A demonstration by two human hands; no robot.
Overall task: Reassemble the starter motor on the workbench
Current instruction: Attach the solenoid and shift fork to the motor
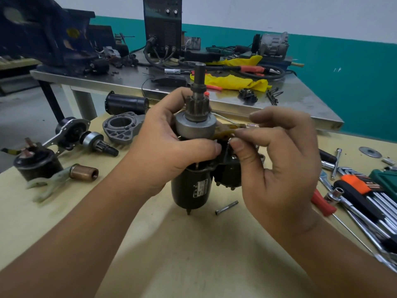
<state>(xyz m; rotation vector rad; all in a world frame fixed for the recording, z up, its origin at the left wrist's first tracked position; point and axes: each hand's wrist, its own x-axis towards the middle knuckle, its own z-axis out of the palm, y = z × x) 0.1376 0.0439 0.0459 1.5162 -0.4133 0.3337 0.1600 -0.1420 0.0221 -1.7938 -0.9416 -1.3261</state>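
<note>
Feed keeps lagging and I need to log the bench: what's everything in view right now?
starter motor: one, black, upright at bench centre
pinion gear: one, grey, atop motor shaft
shift fork: one, yellowish, beside the pinion
spare fork: one, pale, bench left
bronze sleeve: one, left
nose housing: one, grey, behind left
small socket: one, silver, by motor
hex keys: set, orange holder, right
yellow rag: one, steel table
left hand: grips motor
right hand: pinches fork

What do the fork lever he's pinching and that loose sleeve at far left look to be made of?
Fork lever: yellowish and dull, likely plastic or passivated metal; the blur leaves it open. Sleeve: coppery-brown with a soft sheen, probably bronze or copper. The right hand pinches the lever.
</note>
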